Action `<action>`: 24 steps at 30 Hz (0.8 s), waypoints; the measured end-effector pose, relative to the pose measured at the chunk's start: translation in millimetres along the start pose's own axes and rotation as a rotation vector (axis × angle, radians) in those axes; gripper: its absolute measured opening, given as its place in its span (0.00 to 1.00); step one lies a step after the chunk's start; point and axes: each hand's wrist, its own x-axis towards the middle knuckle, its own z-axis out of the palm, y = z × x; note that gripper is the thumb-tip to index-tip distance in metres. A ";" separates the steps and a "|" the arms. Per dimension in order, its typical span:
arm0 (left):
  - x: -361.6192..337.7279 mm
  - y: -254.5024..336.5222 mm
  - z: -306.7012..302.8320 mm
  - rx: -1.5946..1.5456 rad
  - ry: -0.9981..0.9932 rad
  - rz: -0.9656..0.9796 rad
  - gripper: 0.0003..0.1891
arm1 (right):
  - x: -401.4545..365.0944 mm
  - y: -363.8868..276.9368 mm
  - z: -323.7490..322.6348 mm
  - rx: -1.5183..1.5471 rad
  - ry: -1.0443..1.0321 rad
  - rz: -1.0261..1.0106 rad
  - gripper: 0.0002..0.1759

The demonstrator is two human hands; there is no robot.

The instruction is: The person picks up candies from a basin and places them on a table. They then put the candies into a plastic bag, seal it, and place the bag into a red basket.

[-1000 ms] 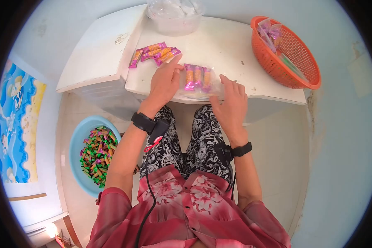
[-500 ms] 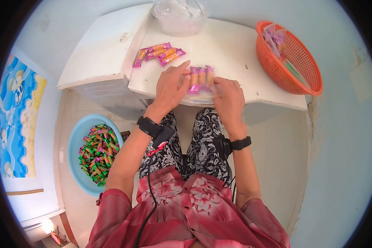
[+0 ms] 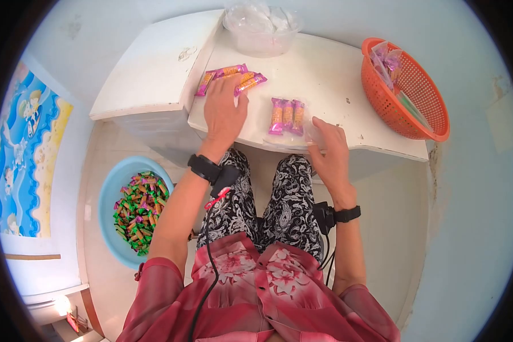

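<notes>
On table [image 3: 330, 74], left hand [image 3: 223, 111] moved onto loose candies [image 3: 249, 82].

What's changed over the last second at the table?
The left hand let go of the clear bag of three bars and reached forward onto the loose pink bars. The right hand drew back to the bag's near-right edge. The bag, orange basket and blue basin stayed put.

No legible text, candy wrappers [image 3: 286, 115] on the counter [image 3: 330, 80] too small to read, no labels, numbers, signs
</notes>
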 end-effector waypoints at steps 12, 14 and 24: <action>26.8 -39.0 12.9 0.206 -0.063 0.053 0.14 | -4.5 -6.8 -6.6 -0.031 0.097 -0.047 0.23; 25.2 -27.2 4.7 0.125 -0.003 0.061 0.12 | -5.3 -9.3 -8.7 -0.064 0.144 -0.038 0.19; -57.7 86.9 -83.3 -0.318 -0.096 0.288 0.17 | -2.7 -19.1 -5.7 0.023 0.242 0.023 0.08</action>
